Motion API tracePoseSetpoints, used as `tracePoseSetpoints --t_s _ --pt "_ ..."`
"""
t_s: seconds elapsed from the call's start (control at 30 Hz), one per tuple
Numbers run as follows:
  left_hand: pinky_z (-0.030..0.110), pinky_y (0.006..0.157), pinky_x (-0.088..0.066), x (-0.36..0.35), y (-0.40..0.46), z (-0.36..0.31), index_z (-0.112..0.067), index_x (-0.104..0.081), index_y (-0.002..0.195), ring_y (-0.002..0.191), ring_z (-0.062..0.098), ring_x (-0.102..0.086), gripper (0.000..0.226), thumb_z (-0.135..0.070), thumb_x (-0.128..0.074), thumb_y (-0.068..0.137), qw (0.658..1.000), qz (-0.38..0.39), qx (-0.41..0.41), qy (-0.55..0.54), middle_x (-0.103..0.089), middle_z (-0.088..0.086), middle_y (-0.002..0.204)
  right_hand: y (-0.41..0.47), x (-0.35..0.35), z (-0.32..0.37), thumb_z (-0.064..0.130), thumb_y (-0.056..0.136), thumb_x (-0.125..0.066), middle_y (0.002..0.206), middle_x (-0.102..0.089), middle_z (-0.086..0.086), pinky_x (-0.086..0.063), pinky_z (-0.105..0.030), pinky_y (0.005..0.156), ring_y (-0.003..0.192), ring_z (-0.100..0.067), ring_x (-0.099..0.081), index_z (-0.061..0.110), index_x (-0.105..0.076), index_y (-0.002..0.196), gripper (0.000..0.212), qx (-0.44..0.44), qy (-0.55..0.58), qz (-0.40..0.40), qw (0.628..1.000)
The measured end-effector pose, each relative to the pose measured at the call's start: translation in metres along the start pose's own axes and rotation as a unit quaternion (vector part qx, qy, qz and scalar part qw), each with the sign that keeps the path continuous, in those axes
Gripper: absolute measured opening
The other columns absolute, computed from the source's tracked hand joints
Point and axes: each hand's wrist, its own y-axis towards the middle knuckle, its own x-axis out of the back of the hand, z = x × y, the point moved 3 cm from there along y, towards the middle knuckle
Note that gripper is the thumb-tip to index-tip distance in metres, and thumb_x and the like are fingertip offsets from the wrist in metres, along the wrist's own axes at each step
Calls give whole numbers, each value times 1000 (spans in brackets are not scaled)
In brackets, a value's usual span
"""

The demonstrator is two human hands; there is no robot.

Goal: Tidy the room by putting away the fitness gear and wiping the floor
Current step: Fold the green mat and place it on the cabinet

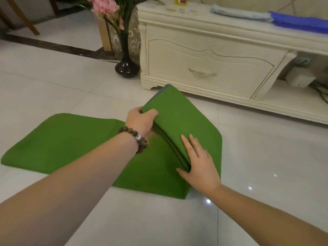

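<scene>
A green exercise mat (pixel 58 142) lies on the glossy tiled floor, its left part flat and its right part folded into a stack of several layers (pixel 174 119) tilted up off the floor. My left hand (pixel 142 120), with a bead bracelet at the wrist, grips the far edge of that folded stack. My right hand (pixel 200 162) holds the stack's near corner, fingers spread flat on top and thumb under the edge.
A cream cabinet (pixel 209 63) with a drawer stands right behind the mat. On its top lie a blue cloth (pixel 300 22) and a pale blue towel (pixel 239 14). A black vase (pixel 126 66) with pink flowers stands left of the cabinet. Cables and a white box (pixel 300 79) sit at far right.
</scene>
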Motion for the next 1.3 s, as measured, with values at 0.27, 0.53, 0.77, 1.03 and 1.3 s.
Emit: tracePoseSetpoints --t_s 0.27,0.53,0.77,1.03,1.3 --pt "45 71 -59 -13 -20 -6 -22 -62 105 86 24 -71 22 -6 -63 89 993 80 -90 12 -71 5 98 -28 -25 -23 12 84 -66 160 8 2 -14 -52 117 147 -21 5 50 25 133 110 -121 113 -13 986" --pt "50 79 -57 -49 -32 14 -21 -56 120 98 26 -68 34 -1 -57 92 987 145 -66 -28 -65 7 116 -38 42 -96 3 85 -61 160 0 -1 -16 -53 117 147 -21 2 53 14 137 104 -97 32 -49 994" --pt "49 80 -57 -147 -60 57 -20 -51 126 100 26 -68 41 1 -58 91 971 236 -20 -27 -64 1 114 -108 93 -182 5 84 -63 160 -4 -4 -13 -54 117 147 -23 -2 47 11 141 102 -165 -71 -68 981" --pt "44 71 -59 -150 -90 113 -9 -44 126 92 28 -69 52 -5 -70 81 971 224 82 36 -62 13 115 -162 71 -222 6 86 -59 155 16 13 -10 -52 118 147 -16 8 55 20 135 105 -172 -77 52 981" --pt "47 70 -59 -57 -68 119 -11 -46 115 82 24 -67 33 0 -61 88 992 80 97 19 -62 7 98 -129 26 -163 8 92 -51 155 20 11 10 -54 114 143 -23 22 59 24 133 100 -50 -108 79 990"
